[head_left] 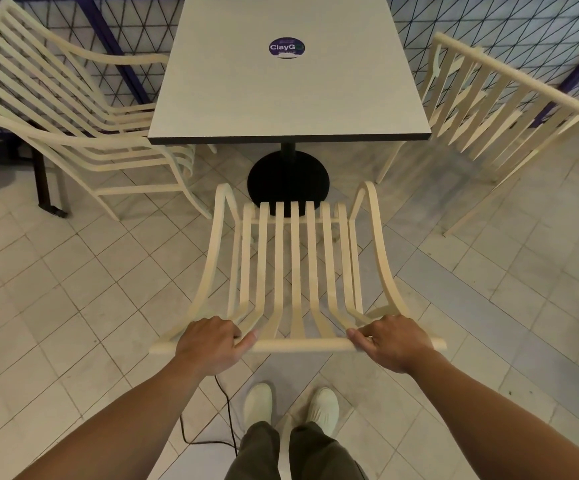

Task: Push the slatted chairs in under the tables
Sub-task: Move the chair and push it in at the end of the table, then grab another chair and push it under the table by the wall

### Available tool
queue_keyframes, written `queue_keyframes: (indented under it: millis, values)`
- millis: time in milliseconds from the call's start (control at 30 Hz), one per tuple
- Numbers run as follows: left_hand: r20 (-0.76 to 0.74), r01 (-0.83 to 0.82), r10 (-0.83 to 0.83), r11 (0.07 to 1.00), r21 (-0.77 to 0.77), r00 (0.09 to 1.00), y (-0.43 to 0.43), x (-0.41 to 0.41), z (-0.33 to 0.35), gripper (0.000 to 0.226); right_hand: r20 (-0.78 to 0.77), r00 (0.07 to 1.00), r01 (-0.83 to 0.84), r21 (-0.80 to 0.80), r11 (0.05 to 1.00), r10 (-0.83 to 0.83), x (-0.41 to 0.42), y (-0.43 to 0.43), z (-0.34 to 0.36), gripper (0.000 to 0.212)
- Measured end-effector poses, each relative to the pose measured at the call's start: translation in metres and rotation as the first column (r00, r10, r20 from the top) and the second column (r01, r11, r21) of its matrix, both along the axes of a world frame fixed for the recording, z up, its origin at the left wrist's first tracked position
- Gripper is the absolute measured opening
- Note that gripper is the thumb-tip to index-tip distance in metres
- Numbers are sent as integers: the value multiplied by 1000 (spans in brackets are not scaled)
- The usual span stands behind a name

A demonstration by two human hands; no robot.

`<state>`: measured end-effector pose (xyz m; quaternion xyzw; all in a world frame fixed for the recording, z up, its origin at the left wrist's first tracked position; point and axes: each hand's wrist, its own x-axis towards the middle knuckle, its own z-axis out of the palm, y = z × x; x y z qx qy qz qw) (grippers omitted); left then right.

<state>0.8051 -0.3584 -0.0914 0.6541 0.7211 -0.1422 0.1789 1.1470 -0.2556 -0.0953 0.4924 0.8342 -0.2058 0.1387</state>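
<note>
A cream slatted chair (295, 265) stands right in front of me, its seat facing a grey square table (288, 91). The chair's front edge sits over the table's black round base (288, 181), short of the tabletop's near edge. My left hand (208, 341) grips the left part of the chair's top rail. My right hand (393, 341) grips the right part of the same rail. Two more cream slatted chairs flank the table: one on the left (73, 109) and one on the right (499, 112), both angled toward it.
A purple round sticker (286, 47) lies on the tabletop. A purple-framed mesh fence (489, 19) runs behind the table. A black cable (225, 410) trails on the tiled floor by my white shoes (291, 403). A black table leg (47, 188) stands at the left.
</note>
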Motion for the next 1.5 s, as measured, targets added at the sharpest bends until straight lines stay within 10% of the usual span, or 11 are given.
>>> queue_keyframes:
  millis: [267, 800, 1500]
  values:
    - [124, -79, 101, 982, -173, 987, -3, 4, 9, 87, 92, 994, -51, -127, 991, 63, -8, -1, 15, 67]
    - [303, -32, 128, 953, -301, 944, 13, 24, 54, 65, 96, 995, 31, -202, 979, -12, -27, -17, 65, 68]
    - [478, 722, -590, 675, -149, 650, 109, 290, 99, 51, 18, 726, 685, -105, 721, -687, 169, -102, 84, 67]
